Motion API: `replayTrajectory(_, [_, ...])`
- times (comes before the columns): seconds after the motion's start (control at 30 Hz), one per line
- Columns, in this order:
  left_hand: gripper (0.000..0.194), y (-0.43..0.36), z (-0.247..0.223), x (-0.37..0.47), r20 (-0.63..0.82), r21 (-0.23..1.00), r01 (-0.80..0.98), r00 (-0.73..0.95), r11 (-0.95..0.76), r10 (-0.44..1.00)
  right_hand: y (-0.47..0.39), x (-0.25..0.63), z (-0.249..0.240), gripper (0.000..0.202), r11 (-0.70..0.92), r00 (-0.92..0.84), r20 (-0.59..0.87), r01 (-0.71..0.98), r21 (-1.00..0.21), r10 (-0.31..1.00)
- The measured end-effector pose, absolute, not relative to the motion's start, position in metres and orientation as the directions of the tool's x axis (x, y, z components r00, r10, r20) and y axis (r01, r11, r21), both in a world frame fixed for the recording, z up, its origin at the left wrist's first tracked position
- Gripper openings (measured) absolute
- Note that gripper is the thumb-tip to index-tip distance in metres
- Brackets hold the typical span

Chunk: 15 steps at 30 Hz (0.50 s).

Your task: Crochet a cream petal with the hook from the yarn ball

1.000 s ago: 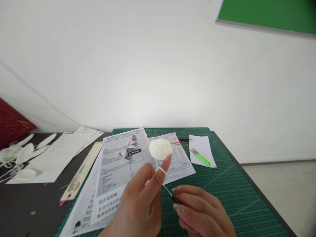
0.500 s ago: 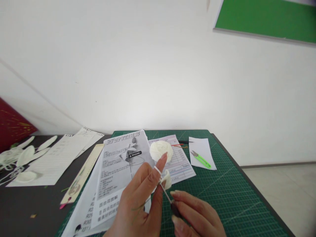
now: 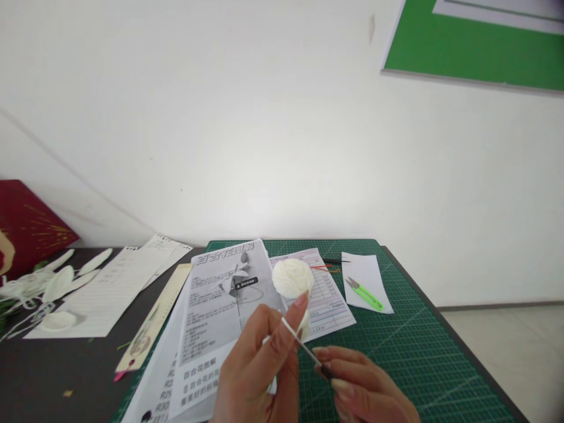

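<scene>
My left hand (image 3: 267,367) is closed on a small white yarn piece (image 3: 305,325), mostly hidden behind its fingers, with a strand of white yarn looped round the raised index finger. The fingers of my right hand (image 3: 363,379) pinch the dark handle of a thin metal crochet hook (image 3: 311,354), whose tip meets the yarn at the left fingers. Just beyond my left fingertip, a ball of white yarn (image 3: 291,277) rests on a printed form (image 3: 332,305).
Green thread snips (image 3: 365,294) lie on white paper (image 3: 363,270) at the right of the green cutting mat (image 3: 409,346). Printed sheets (image 3: 211,323) and a long cream card (image 3: 154,317) are at the left. White petal-shaped pieces (image 3: 59,282) lie farther left, near a red object (image 3: 30,223).
The view has shifted, so the table items appear slightly lower and to the right. Both hands appear farther right, and the hook lies at a flatter angle against the left index finger.
</scene>
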<state>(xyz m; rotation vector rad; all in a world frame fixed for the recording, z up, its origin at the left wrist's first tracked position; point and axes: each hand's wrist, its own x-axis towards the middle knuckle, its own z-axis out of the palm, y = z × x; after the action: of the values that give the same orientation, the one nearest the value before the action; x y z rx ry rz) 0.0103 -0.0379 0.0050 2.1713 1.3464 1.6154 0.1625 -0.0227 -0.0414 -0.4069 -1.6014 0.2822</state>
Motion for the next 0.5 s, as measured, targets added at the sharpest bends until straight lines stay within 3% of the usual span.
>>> replayTrajectory(0.17, [0.059, -0.031, 0.003, 0.005, 0.703, 0.511, 0.567, 0.156, -0.646, 0.694, -0.021, 0.164, -0.032, 0.016, 0.742, 0.061, 0.741, -0.117, -0.660, 0.669])
replayTrajectory(0.27, [0.059, -0.028, 0.002, 0.006, 0.713, 0.467, 0.579, 0.201, -0.668, 0.672, -0.023, 0.166, -0.029, 0.017, 0.678, 0.042, 0.679, -0.139, -0.722, 0.733])
replayTrajectory(0.4, [0.058, -0.027, 0.003, 0.007, 0.701, 0.474, 0.596, 0.190, -0.648, 0.687, -0.023, 0.168, -0.024, 0.020, 0.810, -0.015, 0.810, 0.034, -0.586, 0.587])
replayTrajectory(0.5, [0.060, -0.028, 0.002, 0.009, 0.657, 0.576, 0.552, 0.125, -0.603, 0.743, -0.024, 0.164, -0.027, 0.017, 0.886, -0.069, 0.898, 0.212, -0.413, 0.435])
